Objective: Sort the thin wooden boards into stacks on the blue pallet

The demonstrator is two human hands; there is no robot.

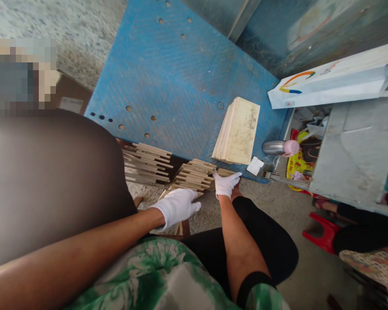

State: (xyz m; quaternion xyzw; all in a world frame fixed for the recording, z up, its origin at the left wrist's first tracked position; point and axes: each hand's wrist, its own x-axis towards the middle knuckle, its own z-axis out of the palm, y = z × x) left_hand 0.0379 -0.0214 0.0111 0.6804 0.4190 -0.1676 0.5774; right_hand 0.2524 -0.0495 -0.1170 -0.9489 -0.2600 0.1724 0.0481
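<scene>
My left hand (180, 208), in a white glove, is at the near end of a staggered stack of thin wooden boards (194, 175). Its fingers point right and the thumb stands apart from them. My right hand (225, 184), gloved as well, is at the right side of that stack, by the blue table's front edge. Thumb and fingers are spread wide, close to a pale board (224, 172) partly hidden behind the hand. A neater pile of thin boards (242, 131), the top one dark-spotted, lies on the table just beyond my right hand.
Another staggered board stack (147, 163) stands to the left below the blue table (168, 82). A white scrap (255, 165), a steel flask (273, 147) with a pink cap and a white bag (330, 79) are at the right. Another person sits near a red stool (321, 232).
</scene>
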